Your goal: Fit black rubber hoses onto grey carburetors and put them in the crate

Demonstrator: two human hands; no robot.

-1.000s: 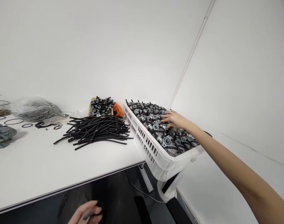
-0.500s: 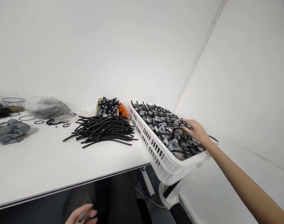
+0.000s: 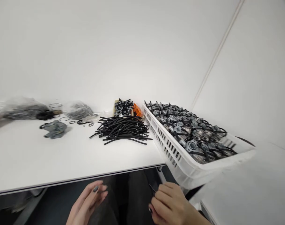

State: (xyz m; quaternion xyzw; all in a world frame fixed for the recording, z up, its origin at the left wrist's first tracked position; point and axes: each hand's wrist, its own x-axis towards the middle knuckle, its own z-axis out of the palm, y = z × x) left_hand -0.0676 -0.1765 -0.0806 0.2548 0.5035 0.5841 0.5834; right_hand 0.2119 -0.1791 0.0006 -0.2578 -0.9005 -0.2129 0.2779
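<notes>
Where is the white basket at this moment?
In the head view, the white basket is on the right, jutting past the front of the table; the black tubes lie just left of it, the orange bin by its far left corner.

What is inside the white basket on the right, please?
The white basket holds many grey parts and black tubes, packed close together. Only the upper ones show clearly; whatever lies beneath them is covered, so I cannot name it.

The white basket (image 3: 191, 178) is smooth moulded plastic; the castings (image 3: 195, 125) inside look like dull grey metal. The black hoses (image 3: 123, 128) resemble matt rubber. The counter (image 3: 69, 162) is smooth, the orange bin (image 3: 137, 110) plastic, the bag (image 3: 79, 110) thin, clear, crinkled plastic.
</notes>
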